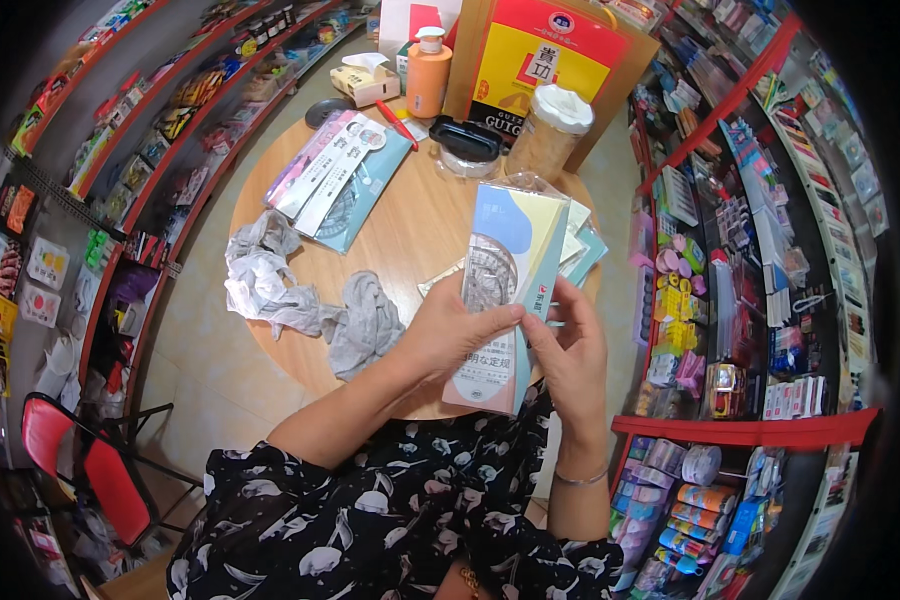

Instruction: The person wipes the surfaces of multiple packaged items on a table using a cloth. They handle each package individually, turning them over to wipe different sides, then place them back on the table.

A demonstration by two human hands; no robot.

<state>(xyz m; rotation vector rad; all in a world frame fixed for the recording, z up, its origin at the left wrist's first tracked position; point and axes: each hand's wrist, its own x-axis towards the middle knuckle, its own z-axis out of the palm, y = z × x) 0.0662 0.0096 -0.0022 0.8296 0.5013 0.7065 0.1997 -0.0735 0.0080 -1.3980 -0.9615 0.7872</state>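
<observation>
A flat clear-sleeved ruler set (pixel 504 255), printed in pastel colours, is held upright over the near right of the round table. My left hand (pixel 450 326) grips its left side, thumb across the front. My right hand (pixel 570 341) pinches its right edge, with the two thumbs almost meeting. A transparent protractor shows through the sleeve. Behind the held pack, more flat packs (pixel 581 244) lie on the table, partly hidden. At the upper left of the table rest other ruler packs (pixel 334 180) with white paper strips.
A crumpled grey cloth (pixel 364 322) lies along the left of the wooden table (pixel 420 217). Toward the back stand an orange pump bottle (pixel 428 73), a tissue pack (pixel 365 81), a white-lidded jar (pixel 547 135) and a large box (pixel 555 52). A red pen (pixel 397 124) lies near them. Stocked shelves flank both sides.
</observation>
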